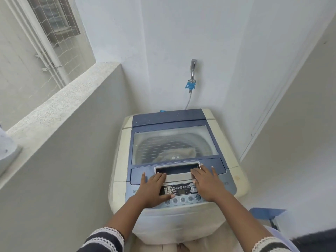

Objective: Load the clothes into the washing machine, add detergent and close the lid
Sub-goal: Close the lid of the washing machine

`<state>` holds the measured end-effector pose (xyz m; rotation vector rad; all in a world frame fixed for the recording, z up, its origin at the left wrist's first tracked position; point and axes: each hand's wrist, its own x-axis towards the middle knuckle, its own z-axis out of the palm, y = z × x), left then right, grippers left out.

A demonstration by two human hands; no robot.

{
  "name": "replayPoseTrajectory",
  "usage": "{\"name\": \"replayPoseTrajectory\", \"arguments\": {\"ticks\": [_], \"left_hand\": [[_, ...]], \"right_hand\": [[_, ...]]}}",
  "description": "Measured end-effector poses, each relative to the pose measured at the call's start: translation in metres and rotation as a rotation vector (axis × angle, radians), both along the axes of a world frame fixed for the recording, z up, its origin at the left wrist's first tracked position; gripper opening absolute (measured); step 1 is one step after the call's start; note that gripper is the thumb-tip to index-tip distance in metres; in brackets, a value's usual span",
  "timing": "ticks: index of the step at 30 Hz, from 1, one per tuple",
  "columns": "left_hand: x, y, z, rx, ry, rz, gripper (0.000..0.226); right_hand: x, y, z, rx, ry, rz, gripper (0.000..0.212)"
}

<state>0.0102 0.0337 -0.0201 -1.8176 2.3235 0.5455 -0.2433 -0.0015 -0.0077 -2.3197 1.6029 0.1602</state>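
Both hands lie flat and relaxed, gripping nothing: left hand (pixel 154 188) and right hand (pixel 205 182) rest either side of the handle recess (pixel 177 170) on the closed lid (pixel 174 144). The lid looks stiff and light, probably glass, so lift by that recess between the fingertips. Clothes (pixel 181 153) show just beyond, under the window.

You can read "LG" on the washing machine lid (pixel 174 142); "Tur…" on the control panel (pixel 181 191) is cut off.

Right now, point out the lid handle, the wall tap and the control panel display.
lid handle (pixel 177 170): head view, on its dark recess.
wall tap (pixel 193 69): head view, on the chrome spout.
control panel display (pixel 181 191): head view, on the dark screen.
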Motion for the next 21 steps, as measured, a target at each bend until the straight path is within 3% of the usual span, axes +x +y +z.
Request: {"name": "replayPoseTrajectory", "arguments": {"ticks": [4, 10, 14, 21], "left_hand": [[0.005, 0.001, -0.005, 0.018, 0.034, -0.019, 0.1], [0.008, -0.01, -0.006, -0.056, 0.069, -0.004, 0.065], [0.01, -0.02, -0.003, -0.061, 0.074, -0.015, 0.047], [0.007, -0.021, 0.001, -0.099, 0.077, 0.017, 0.054]], "right_hand": [[-0.023, 0.012, -0.006, -0.104, -0.139, -0.073, 0.054], [-0.077, 0.047, -0.018, -0.344, -0.229, -0.363, 0.049], [-0.086, 0.054, -0.022, -0.384, -0.159, -0.382, 0.054], [-0.081, 0.053, -0.023, -0.26, -0.011, -0.354, 0.066]]}}
